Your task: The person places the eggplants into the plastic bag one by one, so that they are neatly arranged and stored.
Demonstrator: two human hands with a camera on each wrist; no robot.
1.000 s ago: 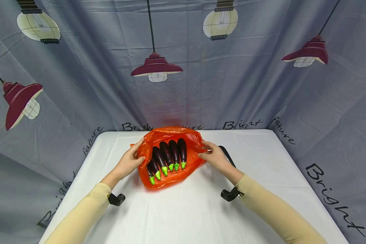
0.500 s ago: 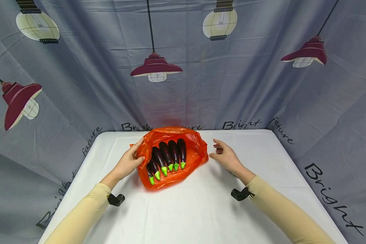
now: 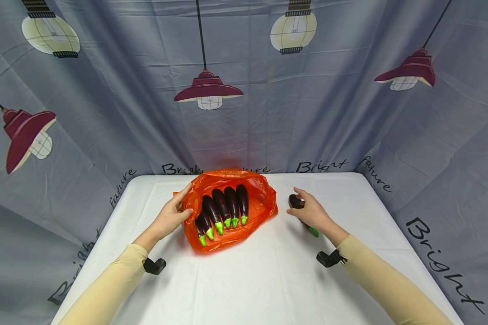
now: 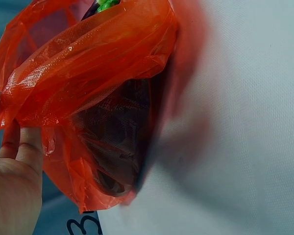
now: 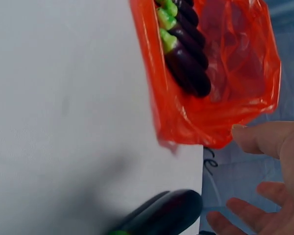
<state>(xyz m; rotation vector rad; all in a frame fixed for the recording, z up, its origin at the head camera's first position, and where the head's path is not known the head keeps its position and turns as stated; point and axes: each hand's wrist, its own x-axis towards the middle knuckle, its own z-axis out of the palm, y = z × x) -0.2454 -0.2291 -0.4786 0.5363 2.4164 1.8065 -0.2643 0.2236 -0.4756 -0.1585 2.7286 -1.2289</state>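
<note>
An orange plastic bag (image 3: 254, 228) lies with its mouth spread wide, and several eggplants (image 3: 221, 205) with bright green stem ends rest side by side in it. My left hand (image 3: 168, 219) holds the bag's left rim between thumb and fingers; in the left wrist view some fingers are behind the plastic. To the right of the bag, my right hand (image 3: 311, 212) hovers over a loose eggplant (image 3: 296, 201) and partly covers it in the head view. Seen from the right wrist, the fingers are spread, apart from that eggplant (image 5: 169, 213), which lies on the cloth.
A white cloth (image 3: 236, 289) covers the table. Behind it and along both sides hangs a grey-blue curtain (image 3: 252, 131) printed with lamps and lettering. Each wrist carries a black camera mount, such as the right mount (image 3: 328, 259).
My right hand has let go of the bag's right rim and moved right, over the loose eggplant. The left hand and the eggplants in the bag have stayed put.
</note>
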